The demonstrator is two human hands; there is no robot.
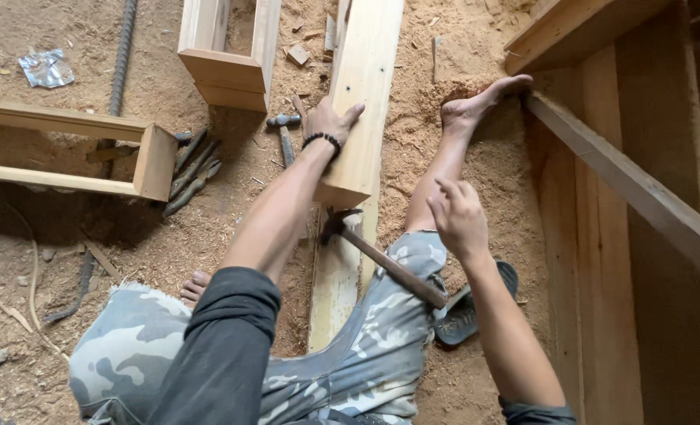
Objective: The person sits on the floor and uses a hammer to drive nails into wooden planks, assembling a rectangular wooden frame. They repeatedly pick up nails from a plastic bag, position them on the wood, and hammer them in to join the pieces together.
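Camouflage shorts (381, 346) filled the foreground, a hammer (389, 264) resting across the thigh. Left hand (330, 122) lay flat and open on the plank (362, 102) over the sawdust floor (444, 47) — stiff, weighty-looking, best gripped by its edges. Right hand (456, 216) hovered half-open, empty.

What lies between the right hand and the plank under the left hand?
In the head view, a hammer lies between the right hand and the plank under the left hand, its head by the plank's end.
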